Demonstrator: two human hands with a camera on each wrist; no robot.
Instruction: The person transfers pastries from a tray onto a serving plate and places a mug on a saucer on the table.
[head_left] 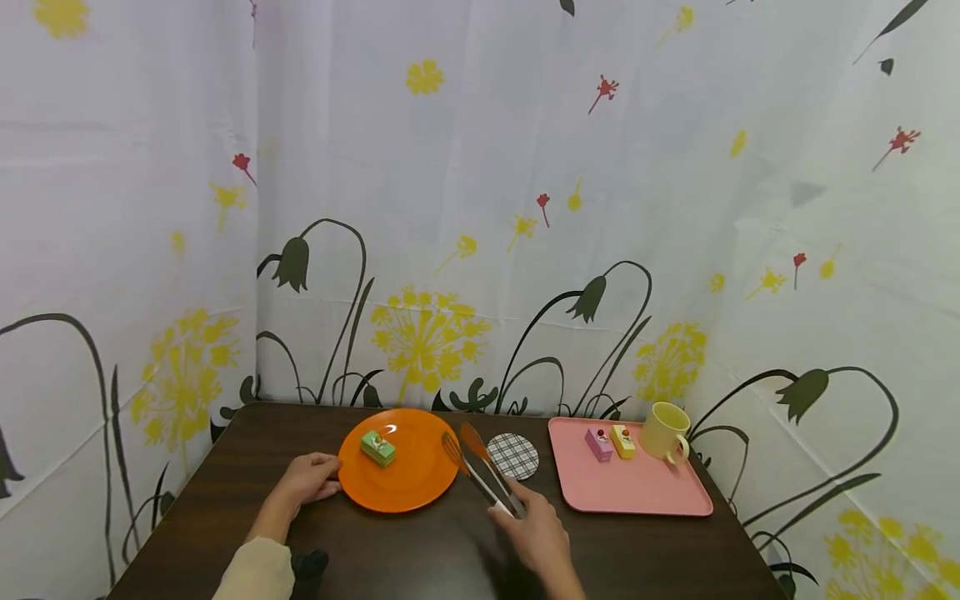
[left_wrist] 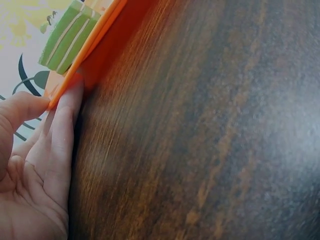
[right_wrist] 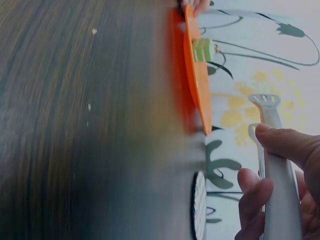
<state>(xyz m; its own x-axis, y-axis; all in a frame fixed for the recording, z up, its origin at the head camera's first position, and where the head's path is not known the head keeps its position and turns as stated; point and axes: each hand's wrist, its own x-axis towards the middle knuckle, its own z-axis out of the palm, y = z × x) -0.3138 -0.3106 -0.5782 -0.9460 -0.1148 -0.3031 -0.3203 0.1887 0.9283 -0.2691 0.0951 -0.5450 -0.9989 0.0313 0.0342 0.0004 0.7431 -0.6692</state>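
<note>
An orange plate [head_left: 411, 490] lies on the table at centre-left, with a green toy cake slice [head_left: 377, 448] on its left half. My left hand [head_left: 311, 478] pinches the plate's left rim. In the left wrist view, the thumb [left_wrist: 27, 109] is on the rim and the fingers reach beneath it. My right hand [head_left: 537, 530] grips a pair of tongs [head_left: 487, 473] with orange tips, one slotted, one solid. Those tips are apart, near the plate's right edge, with nothing between them. In the right wrist view, thumb and fingers wrap the grey tong handle [right_wrist: 281, 195].
A round checked coaster [head_left: 513, 457] lies between the plate and a pink tray [head_left: 630, 492]. The tray holds a purple cake slice [head_left: 599, 445], a yellow cake slice [head_left: 622, 442] and a yellow mug [head_left: 663, 432]. A flower-patterned curtain [head_left: 480, 167] hangs behind the dark wooden table [head_left: 420, 550].
</note>
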